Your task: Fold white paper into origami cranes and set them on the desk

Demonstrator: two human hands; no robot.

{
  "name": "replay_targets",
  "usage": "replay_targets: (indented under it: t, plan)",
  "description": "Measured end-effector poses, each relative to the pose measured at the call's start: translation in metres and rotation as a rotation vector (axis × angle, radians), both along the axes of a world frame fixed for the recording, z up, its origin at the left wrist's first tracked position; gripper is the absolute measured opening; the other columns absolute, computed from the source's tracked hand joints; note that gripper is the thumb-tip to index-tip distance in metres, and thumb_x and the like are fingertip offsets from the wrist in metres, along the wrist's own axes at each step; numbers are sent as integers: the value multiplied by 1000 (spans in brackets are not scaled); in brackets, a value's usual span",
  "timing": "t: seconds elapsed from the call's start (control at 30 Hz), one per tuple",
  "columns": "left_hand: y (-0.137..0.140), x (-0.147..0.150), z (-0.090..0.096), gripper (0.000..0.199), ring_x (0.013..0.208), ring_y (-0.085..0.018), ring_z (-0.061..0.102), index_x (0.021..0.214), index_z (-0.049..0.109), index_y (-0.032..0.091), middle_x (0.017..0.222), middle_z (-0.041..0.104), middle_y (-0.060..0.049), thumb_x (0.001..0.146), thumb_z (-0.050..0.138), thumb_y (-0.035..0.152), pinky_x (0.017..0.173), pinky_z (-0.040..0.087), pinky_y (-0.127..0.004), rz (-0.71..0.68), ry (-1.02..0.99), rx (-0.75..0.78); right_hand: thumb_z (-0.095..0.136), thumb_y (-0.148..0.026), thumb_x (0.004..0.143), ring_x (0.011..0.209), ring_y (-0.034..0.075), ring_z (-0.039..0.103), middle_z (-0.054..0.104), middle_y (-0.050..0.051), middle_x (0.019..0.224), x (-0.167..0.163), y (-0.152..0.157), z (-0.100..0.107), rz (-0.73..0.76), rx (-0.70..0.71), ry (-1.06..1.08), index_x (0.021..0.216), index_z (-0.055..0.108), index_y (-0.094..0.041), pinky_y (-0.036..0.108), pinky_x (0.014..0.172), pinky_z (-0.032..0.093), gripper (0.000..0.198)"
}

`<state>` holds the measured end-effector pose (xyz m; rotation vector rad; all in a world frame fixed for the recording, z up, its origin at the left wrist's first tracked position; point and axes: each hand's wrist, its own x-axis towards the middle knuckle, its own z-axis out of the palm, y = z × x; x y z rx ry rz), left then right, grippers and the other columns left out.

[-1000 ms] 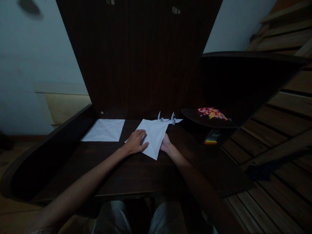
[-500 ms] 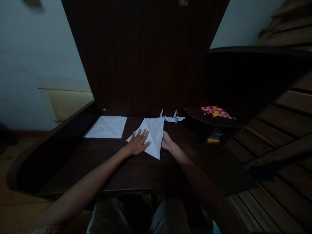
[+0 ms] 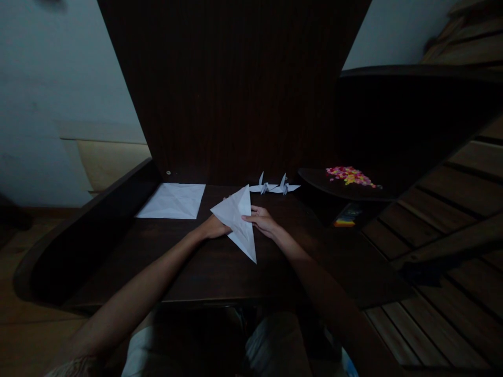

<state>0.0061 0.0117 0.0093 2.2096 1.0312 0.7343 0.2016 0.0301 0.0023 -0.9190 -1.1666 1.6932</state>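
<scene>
A folded sheet of white paper (image 3: 236,209) stands above the dark desk, with one corner pointing down toward me. My right hand (image 3: 263,220) grips its right edge, thumb on the near face and fingers spread behind. My left hand (image 3: 215,227) is behind the paper's left part. Only its wrist, back and a bit of fingertip show, so its fingers are mostly hidden. Just beyond the paper, two folded white paper cranes (image 3: 284,187) stand side by side at the back of the desk.
A flat, creased white sheet (image 3: 173,201) lies at the back left of the desk (image 3: 204,277). Small pink, red and yellow pieces (image 3: 349,176) are heaped on a low shelf (image 3: 318,180) at right. Below it shows a colourful box (image 3: 348,215). A raised side panel (image 3: 78,246) bounds the left.
The paper has been lifted and turned, and now looks narrower. My left hand went from lying flat on top of it to behind it. My right thumb has come onto its near face.
</scene>
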Motion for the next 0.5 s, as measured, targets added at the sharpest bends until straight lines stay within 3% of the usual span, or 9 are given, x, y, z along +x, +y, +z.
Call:
replay_targets:
  t: [0.07, 0.17, 0.3, 0.4, 0.5]
  plan:
    - [4, -10, 4, 74, 135, -32, 29, 136, 39, 15, 140, 44, -11, 67, 60, 30, 111, 19, -49, 149, -96, -8, 74, -6, 56, 65, 16, 68, 72, 2, 75, 4, 1, 1, -31, 16, -10, 93, 64, -16, 26, 62, 55, 39]
    - [9, -19, 12, 77, 136, -25, 28, 145, 21, 19, 150, 28, -8, 72, 44, 24, 108, 29, -43, 158, -311, -115, 74, -8, 55, 67, 17, 68, 72, 3, 76, 10, 2, 3, -64, 51, -30, 93, 65, -17, 28, 63, 55, 40]
    - [10, -20, 19, 66, 128, -25, 43, 144, 20, 17, 145, 36, -14, 82, 37, 32, 98, 42, -42, 163, -466, -327, 76, -12, 54, 72, 18, 68, 73, 5, 84, 15, -1, 5, -42, 109, -37, 94, 65, -16, 30, 68, 55, 41]
    - [7, -17, 21, 77, 118, -28, 52, 140, 28, 18, 136, 48, -17, 72, 61, 33, 92, 46, -41, 167, -452, -422, 77, -15, 54, 72, 18, 68, 73, 5, 84, 15, -2, 5, -15, 141, -63, 94, 65, -16, 30, 67, 55, 42]
    - [4, -16, 20, 84, 102, -27, 62, 137, 34, 16, 118, 62, -17, 63, 74, 25, 83, 51, -41, 163, -394, -511, 77, -16, 54, 70, 18, 68, 73, 4, 81, 16, -1, 3, -31, 159, -104, 93, 66, -16, 28, 64, 54, 40]
